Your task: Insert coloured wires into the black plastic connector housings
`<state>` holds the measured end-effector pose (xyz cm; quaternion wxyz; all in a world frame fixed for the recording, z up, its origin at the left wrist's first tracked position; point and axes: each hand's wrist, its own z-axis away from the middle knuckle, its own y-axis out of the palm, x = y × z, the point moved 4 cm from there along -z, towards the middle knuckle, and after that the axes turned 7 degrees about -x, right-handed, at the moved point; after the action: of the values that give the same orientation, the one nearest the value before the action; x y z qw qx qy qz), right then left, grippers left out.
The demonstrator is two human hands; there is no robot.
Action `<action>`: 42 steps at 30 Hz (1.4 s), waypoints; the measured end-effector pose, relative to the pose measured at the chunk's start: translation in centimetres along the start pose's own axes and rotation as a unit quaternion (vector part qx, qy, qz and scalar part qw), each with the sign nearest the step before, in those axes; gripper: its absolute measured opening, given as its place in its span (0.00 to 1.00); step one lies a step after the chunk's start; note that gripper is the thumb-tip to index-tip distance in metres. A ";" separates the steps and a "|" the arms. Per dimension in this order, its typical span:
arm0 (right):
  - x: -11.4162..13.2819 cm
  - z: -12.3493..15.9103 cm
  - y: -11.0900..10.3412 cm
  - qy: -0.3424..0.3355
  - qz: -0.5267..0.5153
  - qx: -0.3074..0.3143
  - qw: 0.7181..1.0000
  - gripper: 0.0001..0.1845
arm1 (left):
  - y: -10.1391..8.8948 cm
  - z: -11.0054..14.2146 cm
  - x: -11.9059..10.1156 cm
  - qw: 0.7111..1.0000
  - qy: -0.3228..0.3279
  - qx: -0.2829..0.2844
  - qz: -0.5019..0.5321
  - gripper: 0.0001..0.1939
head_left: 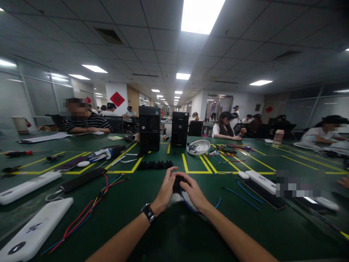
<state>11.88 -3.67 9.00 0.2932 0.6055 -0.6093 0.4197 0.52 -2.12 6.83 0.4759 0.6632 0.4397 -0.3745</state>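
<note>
In the head view, two bare hands meet over the near part of a green table (pixel 131 203). The left hand (pixel 166 189), with a watch (pixel 148 213) on its wrist, and the right hand (pixel 194 193) share a small black block (pixel 177 185) between them. Both grips are closed on it, fingertips curled around its sides, though the fingers hide most of its shape. A blue wire (pixel 188 202) passes beside the right thumb and loops below that hand; whether its end sits inside the block or only lies against it, I cannot tell.

The wire seems the likeliest trouble: a tug on its loop, or a forearm catching it, could pull the end out of place. The block looks small for two hands (the fingers nearly cover it), so a push from one side without support from the other could make it slip and drop.

Just beyond lies a row of black pieces (pixel 155 165), near enough that a careless reach could knock it askew. To the right, loose blue wires (pixel 242 198) lie near a dark phone (pixel 263 194) and could be swept aside by an elbow. On the left, a bundle of coloured wires (pixel 95 201) might snag a sleeve-less arm swinging outward.
</note>
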 end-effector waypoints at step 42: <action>-0.6 0.8 0.9 -0.014 0.348 0.048 0.936 0.16 | -3.7 -3.4 1.1 0.989 0.016 -0.144 -0.016 0.20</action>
<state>11.18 -4.15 8.01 0.0905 0.3746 -0.7654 0.5155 -2.30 1.98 5.64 0.5533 0.5862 0.5074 -0.3046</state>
